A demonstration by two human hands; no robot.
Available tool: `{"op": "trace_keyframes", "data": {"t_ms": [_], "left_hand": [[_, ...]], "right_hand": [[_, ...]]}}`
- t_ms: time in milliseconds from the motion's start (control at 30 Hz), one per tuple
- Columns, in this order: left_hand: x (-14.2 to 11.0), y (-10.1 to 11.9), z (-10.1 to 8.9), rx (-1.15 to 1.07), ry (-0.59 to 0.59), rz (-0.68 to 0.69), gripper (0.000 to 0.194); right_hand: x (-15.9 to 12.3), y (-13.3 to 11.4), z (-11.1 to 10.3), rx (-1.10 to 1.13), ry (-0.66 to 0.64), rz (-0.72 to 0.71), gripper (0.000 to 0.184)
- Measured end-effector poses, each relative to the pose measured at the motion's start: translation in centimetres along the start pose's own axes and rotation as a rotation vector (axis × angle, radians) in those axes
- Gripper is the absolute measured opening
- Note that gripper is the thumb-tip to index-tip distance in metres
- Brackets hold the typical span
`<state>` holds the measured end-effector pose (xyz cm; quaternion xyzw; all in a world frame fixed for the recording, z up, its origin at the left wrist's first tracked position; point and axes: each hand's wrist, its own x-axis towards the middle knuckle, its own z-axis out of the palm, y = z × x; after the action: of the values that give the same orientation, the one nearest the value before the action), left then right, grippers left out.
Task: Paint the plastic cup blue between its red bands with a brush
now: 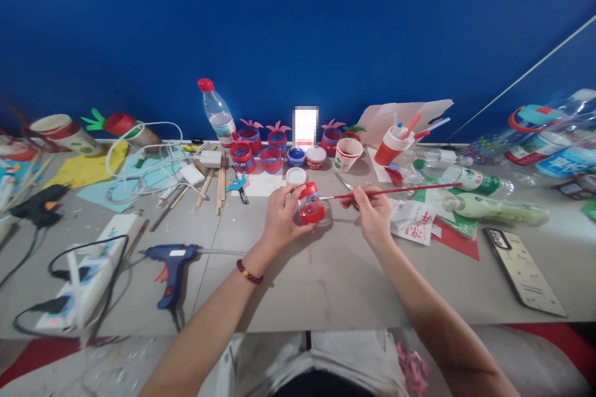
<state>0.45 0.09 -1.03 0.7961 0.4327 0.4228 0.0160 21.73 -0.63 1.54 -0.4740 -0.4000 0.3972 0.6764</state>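
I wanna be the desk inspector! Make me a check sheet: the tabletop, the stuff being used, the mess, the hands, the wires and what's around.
Surface: grey table, with faint reddish marks.
Job's things: red-and-blue plastic piece; red brush, its tip at the piece; blue paint pot.
Clutter: blue glue gun, phone, wooden sticks, green-labelled bottle.
Hands: left hand holds the piece; right hand holds the brush.
Cables: white cables in a tangle; black plugs in the white power strip.
Surroundings: blue wall behind; pink scraps below the table edge.
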Motion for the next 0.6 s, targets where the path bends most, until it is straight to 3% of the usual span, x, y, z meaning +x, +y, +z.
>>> {"op": "trace_keyframes", "data": {"t_ms": [233,600], "left_hand": [[0.0,0.1,0.2,0.019,-0.009,0.037,0.081],[0.0,0.0,0.1,0.000,0.038,0.077,0.080]], "right_hand": [[-1.1,-1.3,1.2,-0.152,-0.030,-0.042,0.036],[0.4,-0.5,-0.1,-0.136,0.084,-0.060,0.034]]}}
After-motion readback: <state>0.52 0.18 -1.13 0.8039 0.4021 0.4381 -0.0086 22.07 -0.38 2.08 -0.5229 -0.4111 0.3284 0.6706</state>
